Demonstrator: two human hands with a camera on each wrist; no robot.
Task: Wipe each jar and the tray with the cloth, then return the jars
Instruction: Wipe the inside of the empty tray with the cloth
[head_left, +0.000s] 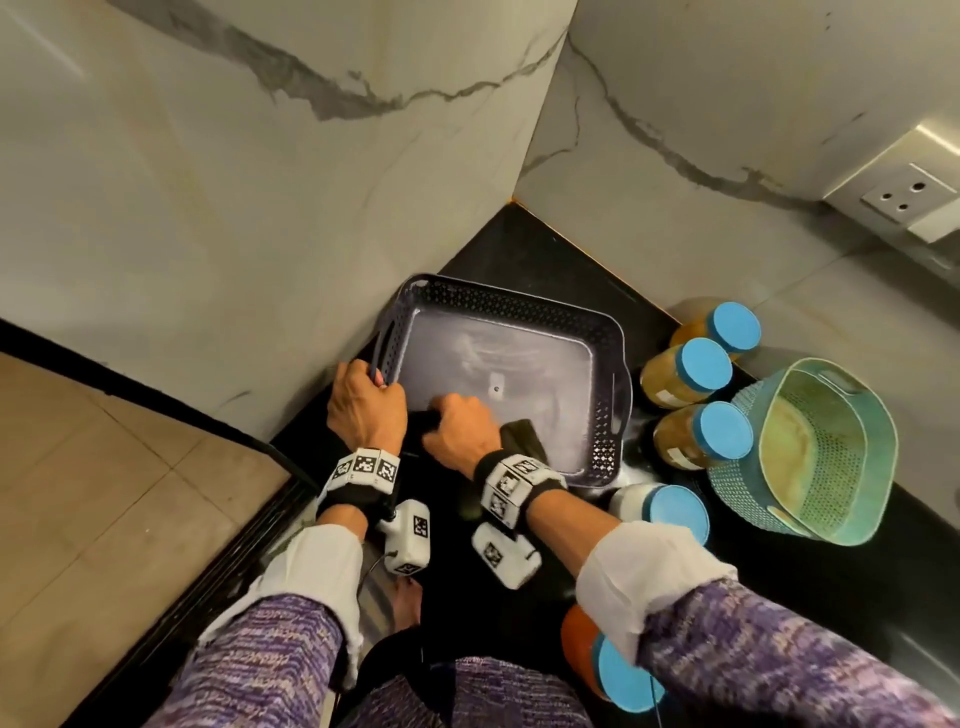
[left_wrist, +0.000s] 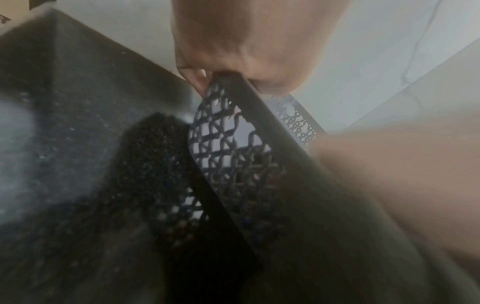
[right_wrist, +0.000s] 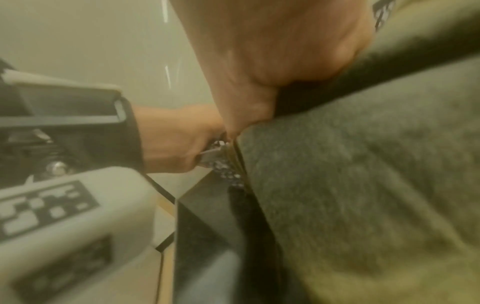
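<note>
A dark perforated tray (head_left: 605, 410) sits tilted on the black counter in a marble corner, with nothing on its pale floor. My left hand (head_left: 366, 402) grips the tray's left rim, fingers curled over the edge (left_wrist: 197, 80). My right hand (head_left: 457, 431) holds a dark olive cloth (head_left: 522, 434) against the tray's near inside edge; in the right wrist view the cloth (right_wrist: 363, 174) fills the frame under the hand. Three amber jars with blue lids (head_left: 696, 366) stand right of the tray. A white jar (head_left: 670, 512) and an orange jar (head_left: 613, 670), both blue-lidded, stand nearer me.
A teal perforated basket (head_left: 815, 452) stands at the right, beside the jars. Marble walls close in behind and left of the tray. A wall socket (head_left: 904, 200) is at the upper right. The counter's left edge drops to a tiled floor (head_left: 104, 493).
</note>
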